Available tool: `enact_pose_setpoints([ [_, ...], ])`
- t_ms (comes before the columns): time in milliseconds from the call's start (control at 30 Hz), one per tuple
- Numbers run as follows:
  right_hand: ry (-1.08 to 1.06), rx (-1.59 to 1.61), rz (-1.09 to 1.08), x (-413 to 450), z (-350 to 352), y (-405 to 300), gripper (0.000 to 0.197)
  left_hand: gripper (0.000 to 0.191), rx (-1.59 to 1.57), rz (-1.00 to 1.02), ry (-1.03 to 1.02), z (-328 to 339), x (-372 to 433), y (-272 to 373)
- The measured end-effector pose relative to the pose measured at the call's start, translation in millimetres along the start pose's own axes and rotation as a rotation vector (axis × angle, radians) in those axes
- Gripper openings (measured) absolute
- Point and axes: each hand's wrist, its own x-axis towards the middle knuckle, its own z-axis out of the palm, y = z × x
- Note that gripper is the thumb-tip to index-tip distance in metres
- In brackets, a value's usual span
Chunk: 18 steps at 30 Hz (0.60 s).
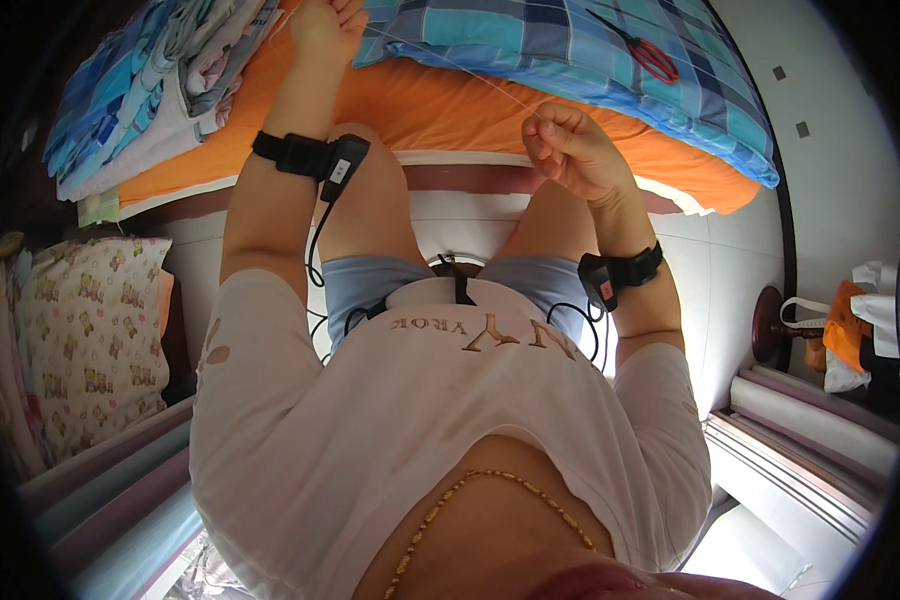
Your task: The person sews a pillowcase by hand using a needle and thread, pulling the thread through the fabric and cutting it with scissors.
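A thin pale thread [450,61] runs taut between my two hands, above the edge of the bed. My left hand [334,22], at the top edge of the view and partly cut off, is closed on one part of it. Lower and to the right, my right hand [574,146] pinches the thread between thumb and fingers. Beyond lies a blue checked quilted cloth [495,34] on the orange sheet [420,97]. Scissors with red handles [651,60] rest on the checked cloth, to the right. Whether a needle is in either hand, I cannot tell.
Folded clothes and cloths [172,82] are piled on the bed's left end. A bear-print cloth [97,330] hangs at the left. At the right, bags [844,330] are near a dark round wooden knob [769,322]. Cables run from the black wrist devices.
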Motion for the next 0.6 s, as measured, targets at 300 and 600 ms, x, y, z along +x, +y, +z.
enact_pose_setpoints([
  [300,0.025,0.053,-0.197,-4,-7,-9,0.015,0.04,0.103,0.03,-0.168,-7,-8,-22],
  [600,0.449,0.233,-0.73,19,-21,-51,0.012,0.049,0.449,-0.438,-0.365,79,-120,-87],
])
